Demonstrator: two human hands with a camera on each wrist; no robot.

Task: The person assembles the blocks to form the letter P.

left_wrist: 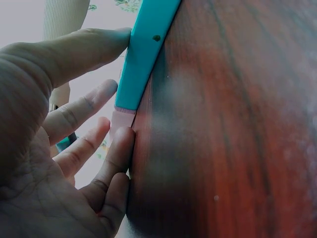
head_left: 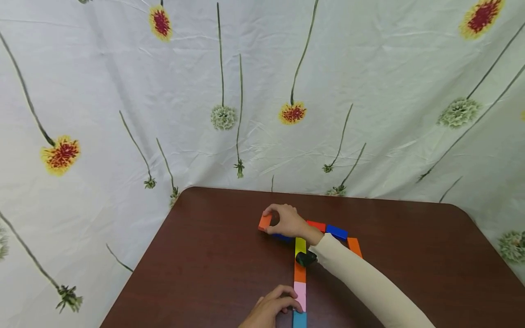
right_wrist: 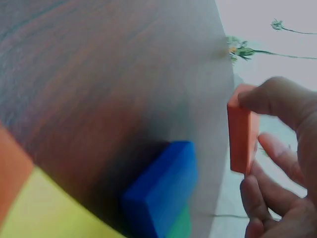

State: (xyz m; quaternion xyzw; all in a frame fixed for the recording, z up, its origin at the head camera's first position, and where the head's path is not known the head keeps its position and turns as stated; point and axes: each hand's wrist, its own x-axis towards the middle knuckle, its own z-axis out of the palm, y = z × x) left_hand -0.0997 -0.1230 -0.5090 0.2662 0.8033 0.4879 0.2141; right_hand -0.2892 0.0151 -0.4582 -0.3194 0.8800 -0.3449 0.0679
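My right hand (head_left: pixel 289 221) pinches an orange block (head_left: pixel 265 222) between thumb and fingertips. In the right wrist view this block (right_wrist: pixel 239 134) appears upright, apart from a blue block (right_wrist: pixel 166 188) with a bit of green (right_wrist: pixel 181 223) behind it. Below my right wrist runs a straight row with a yellow block (head_left: pixel 301 244), an orange one (head_left: pixel 300 274), a pink one (head_left: pixel 300 291) and a teal one (head_left: pixel 300 320). My left hand (head_left: pixel 268 310) rests by the row's near end. Its thumb touches the teal block (left_wrist: pixel 148 54), fingers loosely bent; another fingertip reaches the pink block (left_wrist: pixel 122 119).
To the right of the row's far end lie a red block (head_left: pixel 316 226), a blue block (head_left: pixel 337 232) and an orange block (head_left: pixel 354 246), partly behind my right sleeve (head_left: pixel 361 282). All are on a dark brown table (head_left: pixel 197 255). A flowered cloth (head_left: pixel 262 91) hangs behind its far edge.
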